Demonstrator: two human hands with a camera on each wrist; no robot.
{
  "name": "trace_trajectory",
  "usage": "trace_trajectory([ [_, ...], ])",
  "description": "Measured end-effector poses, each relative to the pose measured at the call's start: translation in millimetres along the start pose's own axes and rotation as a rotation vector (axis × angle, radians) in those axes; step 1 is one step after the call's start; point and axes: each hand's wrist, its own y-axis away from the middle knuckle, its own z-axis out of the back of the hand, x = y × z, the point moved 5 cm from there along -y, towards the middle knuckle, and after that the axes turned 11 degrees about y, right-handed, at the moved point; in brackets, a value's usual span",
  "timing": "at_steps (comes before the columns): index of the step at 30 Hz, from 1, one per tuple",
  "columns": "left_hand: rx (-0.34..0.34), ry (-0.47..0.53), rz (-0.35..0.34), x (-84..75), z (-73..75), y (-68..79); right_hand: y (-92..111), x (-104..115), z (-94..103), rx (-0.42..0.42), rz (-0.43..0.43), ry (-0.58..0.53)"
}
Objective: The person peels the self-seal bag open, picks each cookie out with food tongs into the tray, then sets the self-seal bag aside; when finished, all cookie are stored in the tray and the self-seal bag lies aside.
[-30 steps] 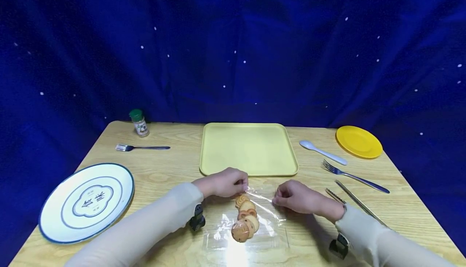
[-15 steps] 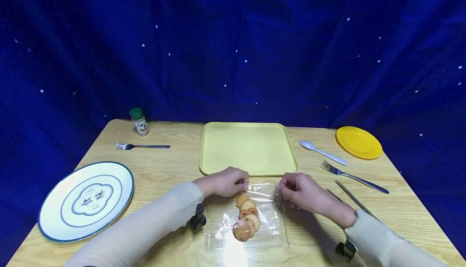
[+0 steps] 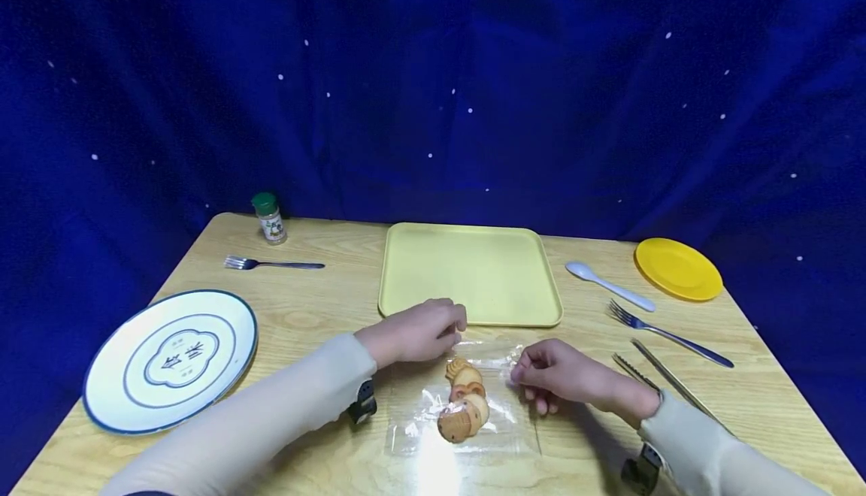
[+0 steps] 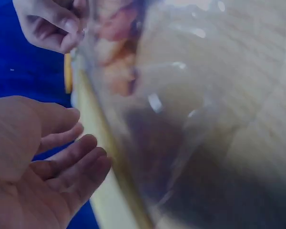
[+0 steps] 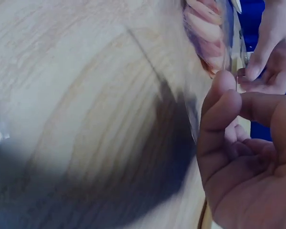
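With left fingers newly loosened and empty, holding clear bag, lower centre, only by pinching right fingers.

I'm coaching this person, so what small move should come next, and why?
Probably have the left hand pinch the far edge of the bag: it hangs loosely curled close by, with no film visible in it, while the right hand seems to pinch the bag's right side. A second hold might steady the bag around the cookies.
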Motion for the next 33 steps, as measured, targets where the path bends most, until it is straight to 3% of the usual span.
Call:
trace_trajectory([
  [5, -0.026, -0.100, -0.016, -13.5, 10.6, 26.8, 0.6, 5.0, 5.6, -0.006, 0.084, -0.022],
  [9, 0.009, -0.158, 0.032, -13.6, 2.5, 49.9, 2.3, 10.7, 8.1, -0.018, 0.159, -0.027],
  [12, -0.007, -0.211, 0.050, -10.5, -3.4, 60.6, 2.9, 13.9, 7.7, -0.016, 0.184, -0.030],
  [21, -0.077, -0.251, -0.069, -9.9, -10.3, 64.6, 1.5, 16.7, 8.3, -0.061, 0.197, -0.013],
  [33, -0.181, -0.148, -0.077, -13.0, 4.7, 65.7, 7.4, 13.4, 10.8, -0.112, 0.197, -0.029],
])
